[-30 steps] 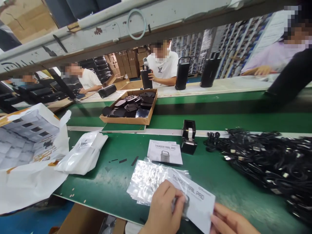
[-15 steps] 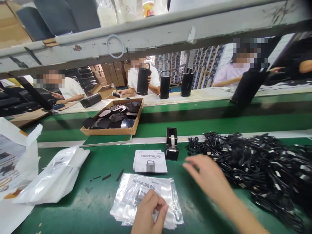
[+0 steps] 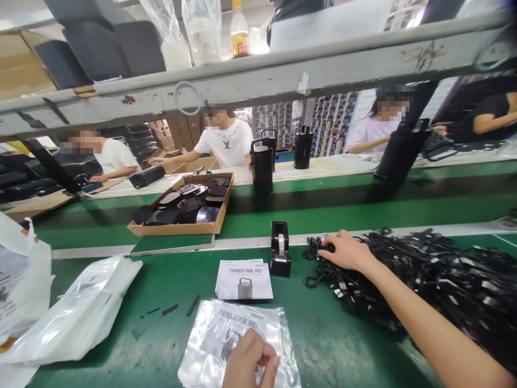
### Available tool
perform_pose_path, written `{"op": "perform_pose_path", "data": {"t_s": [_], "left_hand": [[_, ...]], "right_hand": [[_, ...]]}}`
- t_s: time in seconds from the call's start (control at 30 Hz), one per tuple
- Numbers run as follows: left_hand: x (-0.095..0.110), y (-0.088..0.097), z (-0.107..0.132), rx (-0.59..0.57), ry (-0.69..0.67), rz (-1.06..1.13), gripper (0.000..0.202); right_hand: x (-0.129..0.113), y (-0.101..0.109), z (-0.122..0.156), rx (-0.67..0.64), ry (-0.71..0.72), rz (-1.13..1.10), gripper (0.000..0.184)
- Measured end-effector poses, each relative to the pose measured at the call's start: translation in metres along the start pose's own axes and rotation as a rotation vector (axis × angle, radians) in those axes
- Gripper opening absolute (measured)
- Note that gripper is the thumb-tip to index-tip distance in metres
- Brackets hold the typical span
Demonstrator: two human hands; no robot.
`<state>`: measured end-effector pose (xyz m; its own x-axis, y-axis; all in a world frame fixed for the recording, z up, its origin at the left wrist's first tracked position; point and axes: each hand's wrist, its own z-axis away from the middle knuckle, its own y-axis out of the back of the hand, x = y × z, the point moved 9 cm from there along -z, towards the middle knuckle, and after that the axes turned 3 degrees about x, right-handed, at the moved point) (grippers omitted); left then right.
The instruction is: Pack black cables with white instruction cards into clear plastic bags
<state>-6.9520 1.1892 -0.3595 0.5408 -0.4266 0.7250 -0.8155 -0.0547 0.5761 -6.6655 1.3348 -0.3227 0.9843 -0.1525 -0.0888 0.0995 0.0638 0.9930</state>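
My left hand [image 3: 248, 360] is closed in a pinch on a clear plastic bag [image 3: 210, 350] that holds a "Thundertrail Pro" leaflet, lying on top of a stack of such bags at the near edge of the green table [image 3: 161, 280]. My right hand [image 3: 346, 250] reaches to the left end of a big pile of black coiled cables [image 3: 428, 275], fingers curled around one cable coil. A small stack of leaflets [image 3: 243, 279] lies between the hands, with a black tape dispenser [image 3: 280, 249] just behind it.
A cardboard tray of black round parts [image 3: 182, 207] sits beyond the table edge on the green conveyor. White plastic bags [image 3: 76, 312] lie at the left. Black cylindrical speakers [image 3: 262, 164] stand on the far bench, where other people work. A grey shelf rail [image 3: 258, 75] crosses overhead.
My right hand let go of the leaflet, swung right and forward, and now rests on the cable pile's left end. The leaflet went into the bag; my left hand stays pinched on it.
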Motion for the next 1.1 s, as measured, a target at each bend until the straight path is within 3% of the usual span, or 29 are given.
{"op": "perform_pose_path", "data": {"t_s": [0.17, 0.33, 0.5, 0.83, 0.93, 1.1], "left_hand": [[0.001, 0.0, -0.001, -0.004, 0.001, 0.0, 0.021], [0.002, 0.001, -0.001, -0.017, 0.015, -0.014, 0.02], [0.003, 0.002, 0.0, -0.023, 0.03, -0.013, 0.022], [0.007, 0.003, -0.001, -0.066, 0.033, 0.012, 0.016], [0.007, 0.003, -0.002, -0.087, 0.037, 0.014, 0.015], [0.009, 0.005, -0.002, -0.084, 0.048, 0.022, 0.012]], "right_hand": [[-0.039, -0.001, 0.037, 0.054, 0.289, -0.046, 0.032], [-0.044, 0.012, 0.026, 0.225, 0.284, -0.065, 0.056], [-0.059, 0.003, 0.016, 0.13, 0.441, -0.136, 0.042], [-0.079, 0.007, 0.064, 0.031, 0.642, -0.165, 0.022], [-0.083, 0.013, 0.071, 0.059, 0.66, -0.163, 0.016], [-0.101, 0.013, 0.083, 0.138, 0.675, -0.082, 0.024]]}}
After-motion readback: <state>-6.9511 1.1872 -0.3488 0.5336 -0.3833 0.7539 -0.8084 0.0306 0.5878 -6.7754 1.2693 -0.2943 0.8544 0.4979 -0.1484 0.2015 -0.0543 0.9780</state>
